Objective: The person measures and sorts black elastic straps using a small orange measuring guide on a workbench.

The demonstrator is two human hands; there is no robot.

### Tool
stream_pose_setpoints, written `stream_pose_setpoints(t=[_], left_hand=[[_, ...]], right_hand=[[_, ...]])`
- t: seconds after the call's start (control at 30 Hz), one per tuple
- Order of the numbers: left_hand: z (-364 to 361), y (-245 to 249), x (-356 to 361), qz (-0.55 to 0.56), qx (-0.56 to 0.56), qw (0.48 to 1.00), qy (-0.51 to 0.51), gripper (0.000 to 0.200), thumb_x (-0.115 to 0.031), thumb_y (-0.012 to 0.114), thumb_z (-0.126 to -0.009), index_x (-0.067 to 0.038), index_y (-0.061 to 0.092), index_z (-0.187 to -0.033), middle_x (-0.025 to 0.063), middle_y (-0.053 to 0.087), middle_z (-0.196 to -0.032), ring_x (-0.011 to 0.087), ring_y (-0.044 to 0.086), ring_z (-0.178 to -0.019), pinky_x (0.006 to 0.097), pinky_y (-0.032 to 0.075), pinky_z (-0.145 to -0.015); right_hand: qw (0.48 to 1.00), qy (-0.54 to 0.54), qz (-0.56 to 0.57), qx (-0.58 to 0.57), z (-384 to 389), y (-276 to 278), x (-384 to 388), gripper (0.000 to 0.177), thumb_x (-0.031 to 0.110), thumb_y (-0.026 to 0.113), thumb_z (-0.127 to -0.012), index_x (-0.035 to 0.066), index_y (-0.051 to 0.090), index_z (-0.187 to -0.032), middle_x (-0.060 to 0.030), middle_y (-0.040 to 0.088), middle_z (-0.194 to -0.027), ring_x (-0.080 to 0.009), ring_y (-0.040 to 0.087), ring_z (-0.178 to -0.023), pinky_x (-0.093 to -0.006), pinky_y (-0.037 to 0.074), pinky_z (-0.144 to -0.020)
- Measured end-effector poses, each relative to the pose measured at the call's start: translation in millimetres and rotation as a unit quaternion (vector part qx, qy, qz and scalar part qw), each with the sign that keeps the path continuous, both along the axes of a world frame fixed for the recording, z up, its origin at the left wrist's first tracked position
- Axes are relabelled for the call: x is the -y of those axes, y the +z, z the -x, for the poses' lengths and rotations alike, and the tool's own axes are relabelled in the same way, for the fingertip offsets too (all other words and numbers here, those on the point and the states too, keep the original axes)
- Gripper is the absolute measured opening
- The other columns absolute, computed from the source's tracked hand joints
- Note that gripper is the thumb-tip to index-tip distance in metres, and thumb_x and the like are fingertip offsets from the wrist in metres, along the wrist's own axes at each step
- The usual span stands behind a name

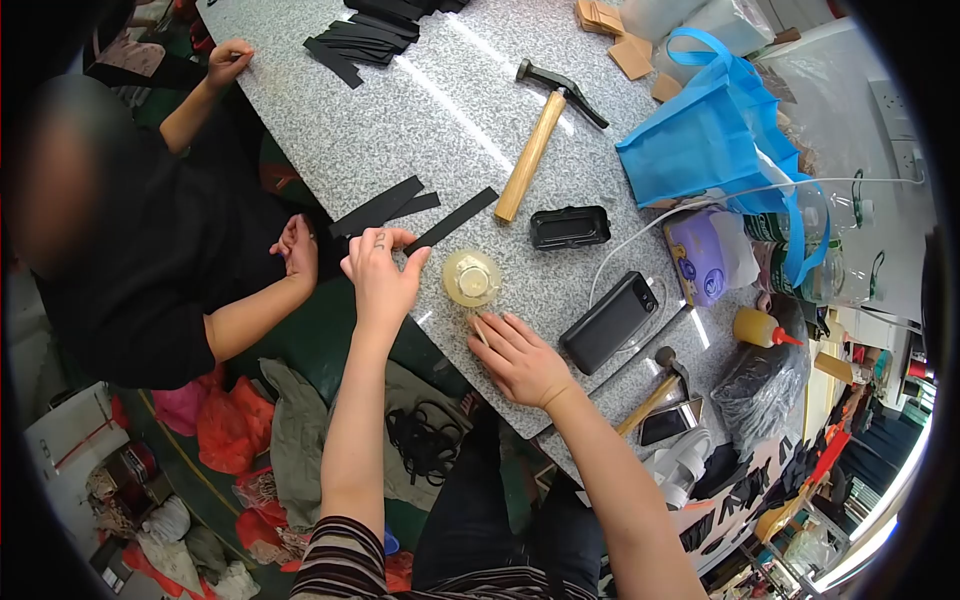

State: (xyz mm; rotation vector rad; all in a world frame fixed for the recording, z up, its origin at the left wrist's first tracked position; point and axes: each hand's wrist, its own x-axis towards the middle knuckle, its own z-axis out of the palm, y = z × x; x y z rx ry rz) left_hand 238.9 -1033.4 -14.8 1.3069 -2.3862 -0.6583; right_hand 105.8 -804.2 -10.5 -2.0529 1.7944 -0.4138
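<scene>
My left hand (380, 278) is at the table's left edge, its fingers closed on the near end of a black strip (455, 220) that slants up to the right. More black strips (385, 207) lie just beyond this hand. Against the table rests my right hand (522, 362), with a thin pale stick (479, 331) between its fingers; the far part of the stick is hard to make out. Directly in front of the right hand stands a round jar (471, 278) with yellowish contents.
A hammer (530, 155), a black tray (570, 228) and a black power bank (608, 322) lie on the speckled table (440, 130). Rightward are a blue bag (700, 130), tissues (697, 258) and a second hammer (648, 402). Another person (130, 240) sits at left.
</scene>
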Motion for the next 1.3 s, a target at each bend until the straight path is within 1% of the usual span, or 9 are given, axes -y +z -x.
stream_pose_setpoints(t=[0.37, 0.67, 0.77, 0.8, 0.83, 0.9, 0.97, 1.1, 1.3], left_hand=[[-11.2, 0.1, -6.2, -0.002, -0.062, 0.998, -0.030, 0.039, -0.028, 0.086, -0.080, -0.015, 0.071, -0.112, 0.0014, 0.059, -0.109, 0.0255, 0.054, -0.111, 0.0436, 0.036, -0.100], [-4.4, 0.5, -6.3, -0.007, 0.020, 1.000, -0.015, 0.029, -0.021, 0.087, -0.078, -0.010, 0.069, -0.097, 0.0031, 0.065, -0.107, 0.0264, 0.060, -0.107, 0.0417, 0.043, -0.094], [-10.6, 20.7, 15.7, -0.010, -0.098, 0.994, -0.051, 0.024, -0.017, 0.085, -0.082, -0.008, 0.066, -0.093, 0.0024, 0.069, -0.106, 0.0188, 0.063, -0.094, 0.0360, 0.048, -0.079], [-14.4, 31.0, 30.4, -0.137, -0.221, 0.965, -0.025, 0.018, -0.015, 0.080, -0.091, -0.008, 0.065, -0.097, 0.0025, 0.072, -0.106, 0.0108, 0.064, -0.088, 0.0301, 0.049, -0.072], [-12.9, 33.1, 49.5, -0.249, -0.368, 0.895, 0.027, 0.013, -0.015, 0.073, -0.098, -0.007, 0.064, -0.103, 0.0031, 0.072, -0.107, 0.0073, 0.063, -0.097, 0.0275, 0.050, -0.080], [-15.0, 54.7, 101.7, -0.304, -0.464, 0.828, 0.079, 0.017, -0.013, 0.071, -0.099, -0.002, 0.062, -0.109, 0.0076, 0.074, -0.103, 0.0100, 0.067, -0.093, 0.0252, 0.050, -0.077], [-5.6, 59.0, 144.1, -0.274, -0.373, 0.880, 0.109, 0.026, -0.017, 0.073, -0.099, 0.000, 0.064, -0.116, 0.0082, 0.075, -0.099, 0.0116, 0.070, -0.093, 0.0266, 0.050, -0.074], [20.9, 26.8, 191.5, -0.274, -0.236, 0.931, 0.056, 0.042, -0.023, 0.075, -0.097, 0.002, 0.067, -0.130, 0.0129, 0.075, -0.117, 0.0178, 0.068, -0.114, 0.0293, 0.052, -0.094], [16.2, 7.8, 175.7, 0.060, -0.104, 0.992, 0.038, 0.028, -0.011, 0.067, -0.091, -0.009, 0.075, -0.118, 0.0170, 0.069, -0.113, 0.0373, 0.065, -0.110, 0.0447, 0.050, -0.101]], right_hand=[[1.000, 0.004, -0.009, -0.009, -0.5, -1.5, 0.2, 0.060, 0.021, 0.065, -0.089, 0.009, 0.053, -0.147, -0.0114, 0.045, -0.161, -0.0280, 0.037, -0.152, -0.0459, 0.026, -0.127], [1.000, 0.002, -0.003, -0.008, -0.1, -0.2, 1.0, 0.060, 0.020, 0.066, -0.088, 0.009, 0.053, -0.146, -0.0119, 0.046, -0.160, -0.0282, 0.038, -0.152, -0.0460, 0.027, -0.127], [1.000, 0.001, 0.020, -0.001, -1.0, -3.4, 0.2, 0.060, 0.020, 0.066, -0.087, 0.009, 0.053, -0.145, -0.0120, 0.045, -0.160, -0.0283, 0.038, -0.151, -0.0462, 0.027, -0.127], [1.000, -0.001, 0.018, 0.001, 1.0, -5.8, 1.8, 0.058, 0.019, 0.065, -0.088, 0.009, 0.054, -0.144, -0.0123, 0.046, -0.159, -0.0289, 0.039, -0.151, -0.0465, 0.028, -0.126], [1.000, -0.005, 0.011, 0.005, 0.2, -2.3, 1.7, 0.057, 0.018, 0.065, -0.089, 0.009, 0.055, -0.144, -0.0125, 0.047, -0.159, -0.0296, 0.040, -0.150, -0.0468, 0.029, -0.126], [1.000, -0.006, 0.004, 0.004, -1.7, -0.2, 0.8, 0.057, 0.018, 0.065, -0.089, 0.009, 0.055, -0.144, -0.0125, 0.047, -0.159, -0.0296, 0.040, -0.150, -0.0467, 0.029, -0.126], [1.000, -0.001, 0.005, -0.010, -1.4, -0.1, 0.2, 0.061, 0.019, 0.066, -0.086, 0.009, 0.053, -0.145, -0.0121, 0.044, -0.161, -0.0285, 0.038, -0.151, -0.0460, 0.028, -0.127], [1.000, -0.006, 0.018, -0.010, -3.7, -2.4, -1.7, 0.060, 0.018, 0.066, -0.087, 0.008, 0.054, -0.145, -0.0124, 0.045, -0.160, -0.0289, 0.038, -0.151, -0.0459, 0.028, -0.127], [1.000, -0.002, 0.015, -0.015, -2.2, -3.9, -0.5, 0.058, 0.019, 0.065, -0.088, 0.008, 0.054, -0.145, -0.0127, 0.046, -0.160, -0.0288, 0.038, -0.152, -0.0458, 0.027, -0.127]])
